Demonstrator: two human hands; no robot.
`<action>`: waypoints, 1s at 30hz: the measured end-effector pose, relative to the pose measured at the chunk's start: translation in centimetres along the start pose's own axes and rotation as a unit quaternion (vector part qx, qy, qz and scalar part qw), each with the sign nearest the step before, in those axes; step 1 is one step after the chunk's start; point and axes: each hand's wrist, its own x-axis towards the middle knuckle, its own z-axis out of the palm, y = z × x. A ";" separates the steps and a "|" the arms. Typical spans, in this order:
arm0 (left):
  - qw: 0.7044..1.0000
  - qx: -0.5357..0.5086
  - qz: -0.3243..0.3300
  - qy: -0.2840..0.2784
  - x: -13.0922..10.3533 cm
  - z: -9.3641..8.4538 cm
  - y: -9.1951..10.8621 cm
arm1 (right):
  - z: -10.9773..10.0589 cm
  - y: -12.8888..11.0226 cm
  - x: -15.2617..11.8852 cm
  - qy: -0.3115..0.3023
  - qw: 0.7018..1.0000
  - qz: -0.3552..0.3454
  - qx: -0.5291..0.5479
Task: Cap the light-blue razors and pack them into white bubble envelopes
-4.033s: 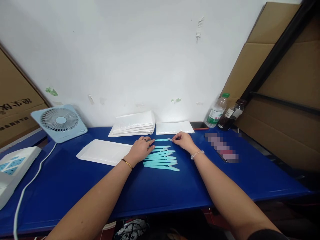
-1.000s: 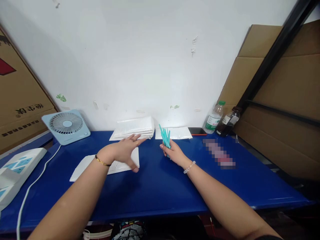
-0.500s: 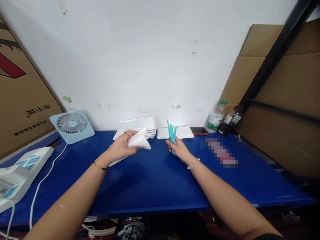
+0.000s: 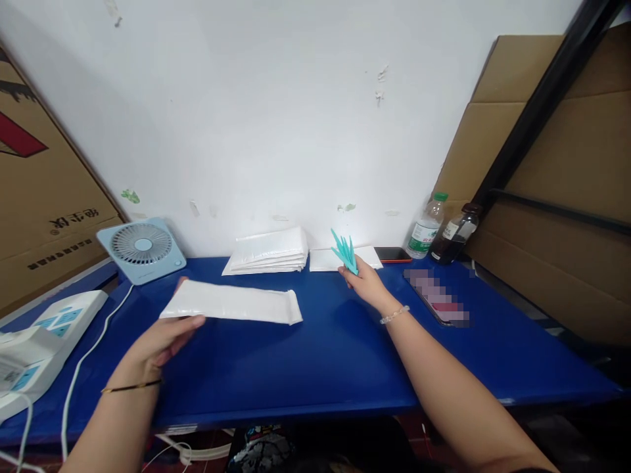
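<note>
The 1 view, from the head, looks forward and down across the nearby blue counter (image 4: 345, 368) from its near side, facing the white wall (image 4: 276, 118) behind.

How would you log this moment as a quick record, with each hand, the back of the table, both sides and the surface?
Left hand: holding a white envelope by its left end
Right hand: gripping a bundle of teal sticks
Back: stack of white envelopes, flat white packet
Left side: light blue fan, white power strip
Right side: green-capped bottle, dark-capped bottle, flat pixelated item
Surface: blue table
</note>
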 end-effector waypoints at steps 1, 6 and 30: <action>0.999 -0.009 -0.010 0.046 -0.4 -1.1 0.0 | -0.1 0.0 0.0 -0.004 1.000 -0.009 -0.024; 0.928 0.327 0.068 0.165 0.2 -2.5 4.1 | 0.0 0.1 -0.3 -0.030 0.992 -0.048 -0.109; 0.930 0.196 0.162 -0.266 9.3 9.7 8.3 | 0.7 -1.2 -0.8 -0.033 0.846 -0.111 -0.521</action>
